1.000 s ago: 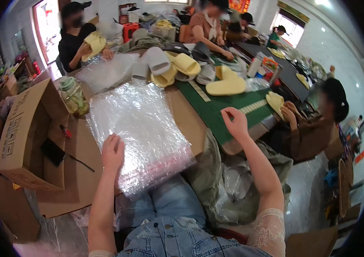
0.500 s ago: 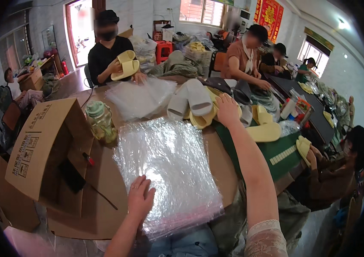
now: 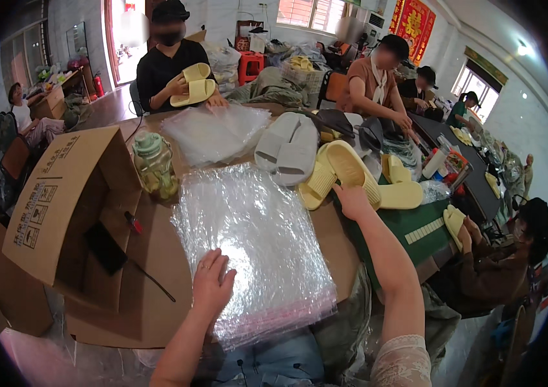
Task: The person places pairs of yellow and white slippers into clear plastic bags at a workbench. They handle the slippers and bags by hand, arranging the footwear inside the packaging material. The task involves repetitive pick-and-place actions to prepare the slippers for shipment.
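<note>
A stack of clear plastic bags [image 3: 258,245] with a pink strip along its near edge lies in front of me. On its left side rests my left hand [image 3: 214,280], open, fingers lying flat. My right hand [image 3: 356,201] grips the near edge of a pale yellow slipper [image 3: 349,166], which is tilted up with its toe strap to the right; some of my fingers are hidden behind it. Under and beside it sits another yellow slipper [image 3: 316,186]. A grey pair of slippers [image 3: 287,149] lies to the left, touching the pile.
An opened cardboard box [image 3: 48,206] stands at the left, with a black phone-like slab [image 3: 106,248] beside it. A glass jar [image 3: 154,168] with a green lid stands behind. Across the table, a person holds yellow slippers [image 3: 193,85]. A green mat [image 3: 409,226] lies to the right.
My right hand has drawn nearer and gripped a yellow slipper, which has risen and tilted up. The grey pair has shifted slightly. My left hand stays on the bags.
</note>
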Motion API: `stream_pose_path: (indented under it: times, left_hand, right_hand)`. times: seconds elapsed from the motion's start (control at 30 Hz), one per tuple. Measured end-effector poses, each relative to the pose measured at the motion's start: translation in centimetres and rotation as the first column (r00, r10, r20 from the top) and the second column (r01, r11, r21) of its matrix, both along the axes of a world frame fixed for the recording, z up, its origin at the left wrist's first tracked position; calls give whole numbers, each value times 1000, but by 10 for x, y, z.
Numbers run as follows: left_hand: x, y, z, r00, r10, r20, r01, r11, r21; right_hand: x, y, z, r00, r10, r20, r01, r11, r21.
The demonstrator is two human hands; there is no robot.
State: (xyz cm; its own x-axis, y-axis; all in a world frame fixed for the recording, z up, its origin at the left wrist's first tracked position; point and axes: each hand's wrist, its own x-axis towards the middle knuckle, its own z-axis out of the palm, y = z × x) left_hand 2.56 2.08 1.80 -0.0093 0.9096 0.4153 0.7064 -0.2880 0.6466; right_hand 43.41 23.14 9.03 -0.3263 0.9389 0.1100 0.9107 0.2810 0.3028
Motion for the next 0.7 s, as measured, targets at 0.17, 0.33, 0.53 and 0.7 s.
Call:
stream_pose_path:
  times: [0.17, 0.33, 0.53, 0.7]
  left_hand:
    - [-1, -5, -1, 1000, 13, 2, -13, 1000, -25]
    - [-2, -3, -13, 1000, 16, 4, -16, 1000, 25]
    - [-4, 5, -20, 1000, -9, -6, 9, 995, 97]
    - [-7, 2, -25, 1000, 13, 12, -14, 993, 119]
  right_hand:
    - [-9, -82, 47, 872, -70, -485, 27, 995, -94]
    - [24, -123, 60, 660, -374, -651, 102, 904, -416]
    - [45, -142, 27, 728, -362, -583, 376, 921, -102]
    - [63, -141, -8, 478, -326, -815, 132, 945, -300]
